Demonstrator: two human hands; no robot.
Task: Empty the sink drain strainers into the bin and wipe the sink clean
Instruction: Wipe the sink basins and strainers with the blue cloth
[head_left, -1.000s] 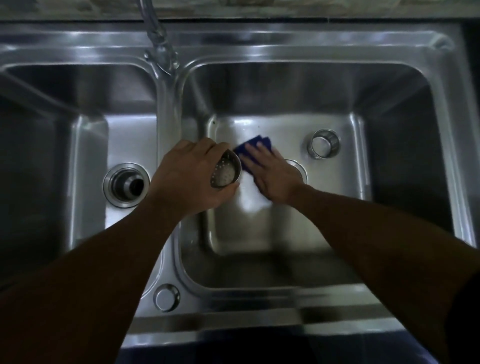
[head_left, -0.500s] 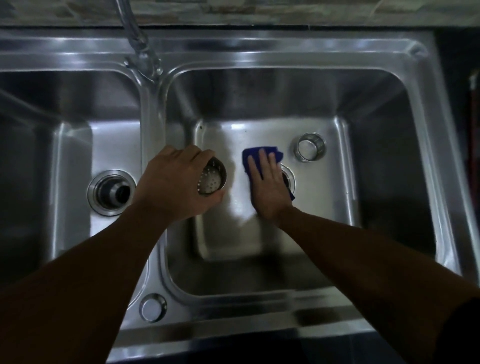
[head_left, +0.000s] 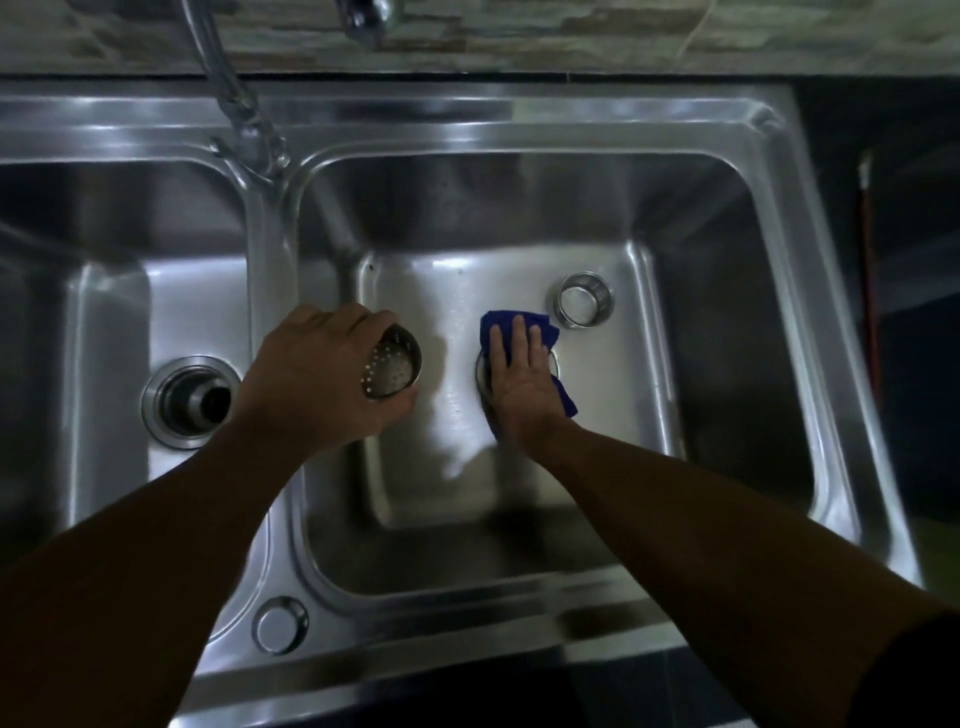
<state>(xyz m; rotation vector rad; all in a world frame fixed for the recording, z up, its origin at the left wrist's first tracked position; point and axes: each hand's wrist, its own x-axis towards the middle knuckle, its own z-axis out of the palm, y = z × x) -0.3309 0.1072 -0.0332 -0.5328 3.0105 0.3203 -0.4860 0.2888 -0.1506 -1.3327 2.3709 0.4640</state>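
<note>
A steel double sink (head_left: 519, 130) fills the view. My left hand (head_left: 311, 379) grips a perforated metal drain strainer (head_left: 392, 369), held over the left side of the right basin with its holed bottom facing me. My right hand (head_left: 519, 379) presses a blue cloth (head_left: 540, 327) flat on the right basin's floor, over its drain opening (head_left: 480, 371), which is mostly hidden. A second strainer (head_left: 584, 299) stands upright on the basin floor just beyond the cloth. The left basin's drain (head_left: 189, 400) is open with no strainer in it.
The faucet (head_left: 239, 109) rises from the divider between the basins at the back. A round cap (head_left: 279, 623) sits on the front rim. Stone-look tiles line the wall behind. A dark counter with a red stick (head_left: 868, 270) lies to the right.
My right hand has slid the blue cloth to the right, from beside the strainer onto the drain opening. My left hand keeps its hold on the strainer.
</note>
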